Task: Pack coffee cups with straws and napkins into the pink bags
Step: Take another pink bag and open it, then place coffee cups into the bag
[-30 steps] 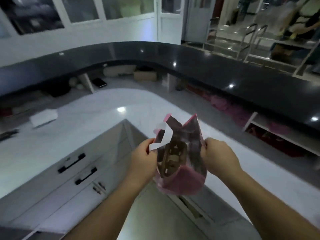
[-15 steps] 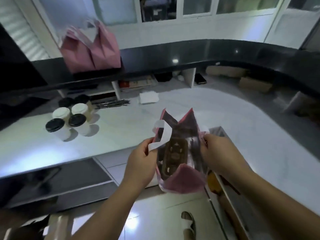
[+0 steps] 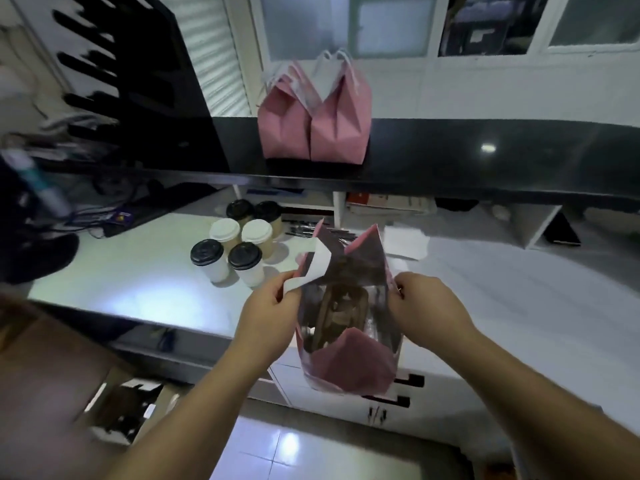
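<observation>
I hold an open pink paper bag (image 3: 349, 362) in the air over the front edge of the white counter (image 3: 138, 271). My left hand (image 3: 270, 313) pinches its left rim and white handle. My right hand (image 3: 426, 306) pinches its right rim. A brown cardboard cup holder shows inside the bag. Several lidded coffee cups (image 3: 239, 244), some with black lids and some with white, stand together on the counter to the left of the bag. A stack of white napkins (image 3: 405, 242) lies behind the bag, with dark wrapped straws (image 3: 304, 228) beside it.
Two more pink bags (image 3: 313, 123) stand on the raised black ledge (image 3: 485, 161) at the back. Cables and a dark device lie at the left. White drawers with black handles (image 3: 398, 393) are under the counter. An open cardboard box (image 3: 121, 410) sits on the floor at lower left.
My view has swung left from the counter's curved right end to the cups and the two bags on the ledge. Both hands keep the same hold on the open bag.
</observation>
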The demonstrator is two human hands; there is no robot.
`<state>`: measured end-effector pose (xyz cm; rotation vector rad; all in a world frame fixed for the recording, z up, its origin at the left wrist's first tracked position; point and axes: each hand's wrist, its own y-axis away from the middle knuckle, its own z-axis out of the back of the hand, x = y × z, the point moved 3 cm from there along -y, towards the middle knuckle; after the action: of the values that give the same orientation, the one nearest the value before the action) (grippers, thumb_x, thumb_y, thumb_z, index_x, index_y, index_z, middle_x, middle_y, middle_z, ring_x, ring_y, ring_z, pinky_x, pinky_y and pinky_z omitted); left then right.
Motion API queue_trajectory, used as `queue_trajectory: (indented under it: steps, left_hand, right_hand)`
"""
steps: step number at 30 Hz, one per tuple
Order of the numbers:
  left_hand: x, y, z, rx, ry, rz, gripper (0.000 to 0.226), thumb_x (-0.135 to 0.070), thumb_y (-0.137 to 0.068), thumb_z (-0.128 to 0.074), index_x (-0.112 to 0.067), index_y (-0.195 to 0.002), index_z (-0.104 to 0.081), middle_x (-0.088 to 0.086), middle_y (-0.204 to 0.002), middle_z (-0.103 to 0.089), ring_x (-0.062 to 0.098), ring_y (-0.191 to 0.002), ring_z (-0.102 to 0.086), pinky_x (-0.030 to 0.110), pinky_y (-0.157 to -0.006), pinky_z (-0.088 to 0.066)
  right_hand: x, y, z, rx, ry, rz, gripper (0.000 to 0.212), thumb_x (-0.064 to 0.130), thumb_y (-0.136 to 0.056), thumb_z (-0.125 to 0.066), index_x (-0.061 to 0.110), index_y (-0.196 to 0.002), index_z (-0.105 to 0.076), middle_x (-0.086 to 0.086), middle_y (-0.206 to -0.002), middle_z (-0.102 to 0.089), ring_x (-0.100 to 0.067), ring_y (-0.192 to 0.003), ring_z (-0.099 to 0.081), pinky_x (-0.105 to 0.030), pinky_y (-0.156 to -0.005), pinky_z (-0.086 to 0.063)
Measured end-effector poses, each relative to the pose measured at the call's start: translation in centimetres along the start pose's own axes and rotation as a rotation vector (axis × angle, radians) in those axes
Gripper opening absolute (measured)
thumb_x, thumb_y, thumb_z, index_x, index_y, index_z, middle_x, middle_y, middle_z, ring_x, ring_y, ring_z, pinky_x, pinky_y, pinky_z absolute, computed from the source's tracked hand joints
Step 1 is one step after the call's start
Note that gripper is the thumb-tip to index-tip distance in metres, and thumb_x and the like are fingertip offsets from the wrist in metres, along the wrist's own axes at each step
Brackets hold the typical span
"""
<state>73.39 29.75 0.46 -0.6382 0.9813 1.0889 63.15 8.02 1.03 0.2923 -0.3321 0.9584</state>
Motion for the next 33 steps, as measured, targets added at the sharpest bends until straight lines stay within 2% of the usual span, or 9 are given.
queue_trajectory:
  steps: [6, 14, 18, 21, 23, 25, 29, 31, 33]
  left_hand:
    - [2.1, -5.6, 1.6, -0.048, -0.042, 0.074, 0.028, -0.033, -0.106, -0.050, -0.056, -0.113, -0.065, -0.026, -0.096, -0.071, -0.001, -0.090, -0.065, 0.010, -0.065, -0.043]
    - [4.9, -14.4, 3.8, 0.072, 0.001, 0.032, 0.030, -0.039, -0.098, -0.050, -0.053, -0.119, -0.066, -0.051, -0.100, -0.062, -0.026, -0.097, -0.055, 0.012, -0.073, -0.044]
    - [6.2, -17.7, 4.3, 0.185, 0.020, 0.034, 0.027, -0.045, -0.091, -0.048, -0.063, -0.109, -0.059, -0.055, -0.100, -0.058, -0.028, -0.096, -0.055, 0.004, -0.069, -0.043]
    - [7.4, -19.0, 4.2, 0.296, 0.045, 0.039, 0.026, -0.040, -0.099, -0.056, -0.063, -0.110, -0.058, -0.049, -0.104, -0.062, -0.026, -0.098, -0.057, 0.005, -0.067, -0.046]
    - [7.8, -19.4, 4.0, 0.377, 0.068, 0.036, 0.023, -0.055, -0.093, -0.060, -0.062, -0.115, -0.059, -0.039, -0.114, -0.066, -0.017, -0.104, -0.061, 0.008, -0.073, -0.049]
    - [7.8, -19.6, 4.0, 0.455, 0.061, -0.017, 0.044, -0.069, -0.081, -0.060, -0.060, -0.124, -0.057, -0.036, -0.121, -0.063, -0.016, -0.108, -0.059, 0.005, -0.075, -0.048]
    - [8.0, -20.0, 4.4, 0.631, 0.085, -0.057, 0.065, -0.065, -0.081, -0.071, -0.055, -0.140, -0.048, -0.035, -0.130, -0.057, -0.012, -0.117, -0.057, 0.005, -0.082, -0.049]
    - [8.6, -20.8, 5.0, 0.610, 0.001, -0.081, 0.060, -0.056, -0.083, -0.068, -0.054, -0.140, -0.048, -0.033, -0.131, -0.056, -0.009, -0.119, -0.056, 0.012, -0.087, -0.051]
    - [9.9, -22.6, 6.0, 0.415, -0.177, -0.096, 0.055, -0.042, -0.086, -0.066, -0.041, -0.140, -0.054, -0.025, -0.131, -0.058, -0.002, -0.119, -0.057, 0.023, -0.094, -0.049]
  right_hand:
    - [2.9, -6.4, -2.0, 0.024, -0.001, 0.047, 0.027, 0.031, -0.102, -0.045, 0.021, -0.082, -0.062, 0.002, -0.070, -0.064, -0.017, -0.061, -0.061, -0.031, -0.053, -0.050]
    - [7.1, -13.0, -4.4, -0.016, 0.013, -0.040, 0.031, 0.033, -0.102, -0.047, 0.026, -0.073, -0.055, 0.005, -0.064, -0.062, -0.014, -0.056, -0.059, -0.026, -0.048, -0.040]
    - [8.3, -14.2, -5.1, -0.067, 0.005, -0.126, 0.038, 0.039, -0.102, -0.047, 0.025, -0.067, -0.054, 0.005, -0.058, -0.059, -0.014, -0.054, -0.058, -0.031, -0.048, -0.046]
    - [8.2, -14.4, -5.6, -0.067, 0.003, -0.199, 0.039, 0.044, -0.102, -0.045, 0.025, -0.070, -0.058, 0.005, -0.061, -0.062, -0.014, -0.056, -0.060, -0.038, -0.054, -0.056]
    - [8.0, -14.3, -6.1, -0.050, -0.005, -0.229, 0.037, 0.044, -0.102, -0.046, 0.026, -0.073, -0.061, 0.006, -0.063, -0.065, -0.014, -0.057, -0.062, -0.040, -0.057, -0.058]
    - [7.7, -14.3, -6.3, -0.048, -0.016, -0.250, 0.035, 0.045, -0.102, -0.047, 0.026, -0.077, -0.063, 0.006, -0.064, -0.066, -0.013, -0.057, -0.063, -0.038, -0.057, -0.057]
    - [6.9, -14.4, -6.4, -0.044, -0.065, -0.271, 0.033, 0.049, -0.100, -0.049, 0.029, -0.080, -0.065, 0.009, -0.067, -0.068, -0.010, -0.059, -0.064, -0.034, -0.057, -0.057]
    - [6.5, -14.3, -6.5, -0.026, -0.076, -0.262, 0.033, 0.049, -0.099, -0.050, 0.029, -0.078, -0.066, 0.009, -0.067, -0.069, -0.009, -0.059, -0.064, -0.035, -0.057, -0.057]
    - [6.2, -14.3, -6.6, -0.007, -0.086, -0.249, 0.035, 0.049, -0.098, -0.049, 0.027, -0.077, -0.066, 0.007, -0.066, -0.070, -0.010, -0.058, -0.065, -0.038, -0.058, -0.059]
